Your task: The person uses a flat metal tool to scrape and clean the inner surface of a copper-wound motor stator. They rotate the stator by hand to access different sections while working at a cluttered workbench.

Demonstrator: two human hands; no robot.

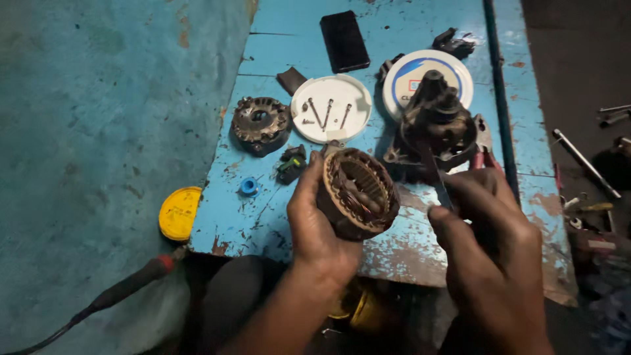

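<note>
My left hand (314,223) grips a round stator ring (358,192) with copper windings, held tilted above the near edge of the blue bench (263,217). My fingers reach through its middle. My right hand (486,230) is closed on a thin dark blade-like tool (435,174), which points up beside the ring's right side. Behind the tool sits a dark motor housing (437,125).
A white lid (332,108) holds three long screws. Nearby lie a round rusty end plate (260,123), a black phone (344,41), a white-and-blue lid (409,75), red-handled pliers (485,148), a small blue ring (249,187) and a yellow cap (179,213). A soldering iron (125,289) lies low on the left.
</note>
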